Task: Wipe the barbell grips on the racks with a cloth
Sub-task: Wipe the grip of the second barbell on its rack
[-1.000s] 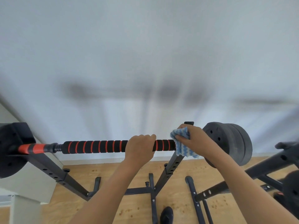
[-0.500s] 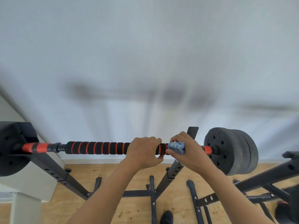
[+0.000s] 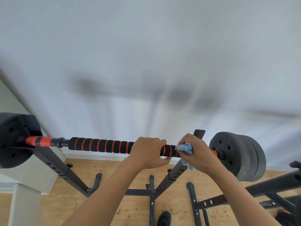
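A barbell lies across a black rack [image 3: 62, 172], with a black foam grip ringed in red [image 3: 99, 145] between dark weight plates [image 3: 237, 156] at both ends. My left hand [image 3: 147, 152] grips the foam at its right part, fingers curled over the top. Just to its right, my right hand [image 3: 197, 154] holds a blue and white cloth [image 3: 184, 149] wrapped round the bar at the grip's right end. A loose corner of the cloth hangs below the bar.
A white wall stands close behind the rack. The rack's legs and cross brace [image 3: 140, 192] spread over a wooden floor. Another black frame [image 3: 267, 188] reaches in from the right. A dark shoe [image 3: 164, 218] shows at the bottom. A pale cabinet [image 3: 24, 193] stands at the left.
My right hand has wrapped the cloth round the bar's right end and keeps working it there, a corner now hanging below. My left hand has kept its hold on the foam.
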Demonstrator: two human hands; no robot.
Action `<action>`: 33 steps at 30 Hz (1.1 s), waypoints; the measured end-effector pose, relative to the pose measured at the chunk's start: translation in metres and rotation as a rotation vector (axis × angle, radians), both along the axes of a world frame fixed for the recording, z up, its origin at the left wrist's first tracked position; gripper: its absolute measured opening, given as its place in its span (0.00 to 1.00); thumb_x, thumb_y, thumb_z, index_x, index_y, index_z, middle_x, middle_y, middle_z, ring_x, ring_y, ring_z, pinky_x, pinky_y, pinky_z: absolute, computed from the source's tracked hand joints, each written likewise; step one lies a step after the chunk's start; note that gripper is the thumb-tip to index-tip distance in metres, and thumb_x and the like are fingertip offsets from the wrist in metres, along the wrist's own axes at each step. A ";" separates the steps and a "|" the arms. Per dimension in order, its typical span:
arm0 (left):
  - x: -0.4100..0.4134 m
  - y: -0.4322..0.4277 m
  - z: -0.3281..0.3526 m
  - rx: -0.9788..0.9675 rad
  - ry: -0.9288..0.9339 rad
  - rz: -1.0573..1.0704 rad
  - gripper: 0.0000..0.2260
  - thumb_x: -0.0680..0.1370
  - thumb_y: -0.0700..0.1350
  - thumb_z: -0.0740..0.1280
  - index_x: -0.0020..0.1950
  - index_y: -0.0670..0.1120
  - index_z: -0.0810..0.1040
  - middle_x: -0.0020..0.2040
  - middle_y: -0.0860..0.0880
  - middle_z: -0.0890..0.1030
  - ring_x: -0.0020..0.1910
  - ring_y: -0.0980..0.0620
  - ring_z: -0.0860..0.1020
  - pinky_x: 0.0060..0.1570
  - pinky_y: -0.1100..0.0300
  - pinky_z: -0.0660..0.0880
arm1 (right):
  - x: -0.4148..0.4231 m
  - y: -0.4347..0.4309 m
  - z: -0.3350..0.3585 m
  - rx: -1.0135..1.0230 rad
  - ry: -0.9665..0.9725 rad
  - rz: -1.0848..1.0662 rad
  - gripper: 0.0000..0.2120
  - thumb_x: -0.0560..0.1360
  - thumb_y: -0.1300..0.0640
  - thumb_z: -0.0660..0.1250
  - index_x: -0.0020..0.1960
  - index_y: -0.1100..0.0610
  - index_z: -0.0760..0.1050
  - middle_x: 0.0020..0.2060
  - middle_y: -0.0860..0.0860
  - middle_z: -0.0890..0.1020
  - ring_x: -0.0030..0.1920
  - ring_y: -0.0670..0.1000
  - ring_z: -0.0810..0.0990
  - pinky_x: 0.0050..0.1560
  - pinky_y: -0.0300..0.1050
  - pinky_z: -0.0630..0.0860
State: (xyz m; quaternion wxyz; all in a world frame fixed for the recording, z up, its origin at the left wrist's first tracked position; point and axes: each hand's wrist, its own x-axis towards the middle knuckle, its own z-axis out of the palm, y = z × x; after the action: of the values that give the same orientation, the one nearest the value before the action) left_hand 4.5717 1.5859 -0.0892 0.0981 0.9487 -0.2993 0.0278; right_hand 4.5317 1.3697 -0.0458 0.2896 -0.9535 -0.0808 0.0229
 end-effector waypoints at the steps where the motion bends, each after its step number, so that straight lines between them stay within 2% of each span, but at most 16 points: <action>1: 0.001 0.001 0.000 0.002 0.009 0.001 0.19 0.79 0.69 0.60 0.51 0.54 0.72 0.38 0.55 0.76 0.37 0.52 0.78 0.44 0.54 0.77 | 0.001 0.000 0.001 0.003 0.010 0.003 0.05 0.76 0.54 0.72 0.47 0.47 0.77 0.45 0.41 0.79 0.46 0.43 0.80 0.47 0.36 0.75; 5: 0.003 0.003 0.000 0.022 0.035 -0.020 0.20 0.80 0.71 0.59 0.50 0.54 0.70 0.38 0.56 0.75 0.37 0.52 0.76 0.43 0.53 0.75 | 0.002 -0.002 0.006 0.055 0.078 -0.010 0.05 0.77 0.53 0.71 0.47 0.46 0.75 0.42 0.42 0.81 0.42 0.45 0.81 0.42 0.37 0.77; 10: 0.001 0.002 -0.003 0.015 -0.011 -0.019 0.21 0.80 0.71 0.58 0.50 0.53 0.68 0.39 0.56 0.75 0.38 0.51 0.77 0.41 0.54 0.75 | 0.007 -0.004 0.009 0.018 0.106 -0.027 0.05 0.77 0.52 0.72 0.44 0.48 0.76 0.40 0.45 0.81 0.42 0.44 0.81 0.42 0.37 0.76; 15: 0.001 0.003 -0.004 0.024 -0.016 -0.034 0.21 0.82 0.69 0.58 0.54 0.52 0.71 0.42 0.56 0.74 0.39 0.51 0.76 0.42 0.53 0.75 | 0.010 0.001 0.005 0.016 0.110 -0.047 0.06 0.76 0.51 0.71 0.42 0.48 0.75 0.36 0.46 0.81 0.39 0.47 0.81 0.43 0.48 0.80; 19: -0.004 0.003 -0.016 0.001 -0.192 -0.061 0.20 0.82 0.67 0.59 0.55 0.51 0.75 0.40 0.55 0.76 0.35 0.52 0.72 0.36 0.56 0.73 | 0.008 0.006 -0.002 0.044 0.049 -0.091 0.08 0.75 0.52 0.71 0.40 0.50 0.73 0.34 0.48 0.79 0.37 0.50 0.79 0.42 0.50 0.79; 22: -0.011 0.002 -0.031 -0.006 -0.333 -0.073 0.16 0.81 0.62 0.66 0.53 0.49 0.77 0.38 0.53 0.76 0.33 0.52 0.73 0.33 0.57 0.69 | 0.008 0.009 -0.007 0.052 0.015 -0.160 0.10 0.76 0.52 0.70 0.40 0.52 0.71 0.33 0.49 0.78 0.36 0.51 0.78 0.41 0.50 0.77; 24: -0.016 -0.001 -0.029 -0.028 -0.339 -0.034 0.16 0.79 0.61 0.70 0.54 0.49 0.77 0.39 0.52 0.77 0.35 0.51 0.75 0.34 0.56 0.69 | 0.010 0.010 -0.007 0.049 0.032 -0.172 0.10 0.76 0.52 0.69 0.39 0.51 0.70 0.32 0.49 0.78 0.34 0.49 0.76 0.40 0.48 0.76; 26: -0.017 -0.006 -0.012 0.007 -0.193 0.035 0.15 0.79 0.60 0.69 0.55 0.50 0.76 0.42 0.53 0.77 0.38 0.51 0.76 0.38 0.56 0.70 | 0.012 0.010 -0.005 0.058 0.076 -0.160 0.10 0.76 0.52 0.70 0.39 0.51 0.71 0.32 0.48 0.78 0.33 0.46 0.75 0.40 0.46 0.75; 29: 0.006 -0.014 0.016 0.161 0.176 0.038 0.15 0.77 0.61 0.70 0.52 0.51 0.74 0.42 0.54 0.77 0.41 0.50 0.77 0.43 0.55 0.71 | 0.014 0.005 0.002 0.066 0.161 -0.138 0.11 0.75 0.53 0.71 0.38 0.51 0.72 0.31 0.46 0.77 0.33 0.44 0.75 0.41 0.43 0.74; 31: 0.023 -0.020 0.029 0.196 0.426 0.008 0.16 0.73 0.60 0.73 0.50 0.50 0.76 0.41 0.53 0.82 0.39 0.51 0.81 0.42 0.57 0.74 | 0.013 0.004 0.006 0.065 0.192 -0.138 0.09 0.74 0.54 0.72 0.38 0.53 0.74 0.31 0.48 0.77 0.34 0.45 0.76 0.41 0.42 0.75; 33: 0.029 -0.028 0.027 0.130 0.591 -0.007 0.12 0.73 0.54 0.74 0.50 0.49 0.78 0.36 0.53 0.85 0.34 0.53 0.83 0.40 0.58 0.78 | 0.013 0.004 0.006 0.077 0.191 -0.152 0.08 0.74 0.55 0.73 0.40 0.56 0.75 0.33 0.51 0.79 0.35 0.47 0.78 0.43 0.42 0.76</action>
State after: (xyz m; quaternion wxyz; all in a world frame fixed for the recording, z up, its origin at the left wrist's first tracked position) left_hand 4.6012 1.5579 -0.0617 0.1199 0.9190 -0.2623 -0.2689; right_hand 4.5449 1.3740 -0.0402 0.3330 -0.9386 0.0191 0.0885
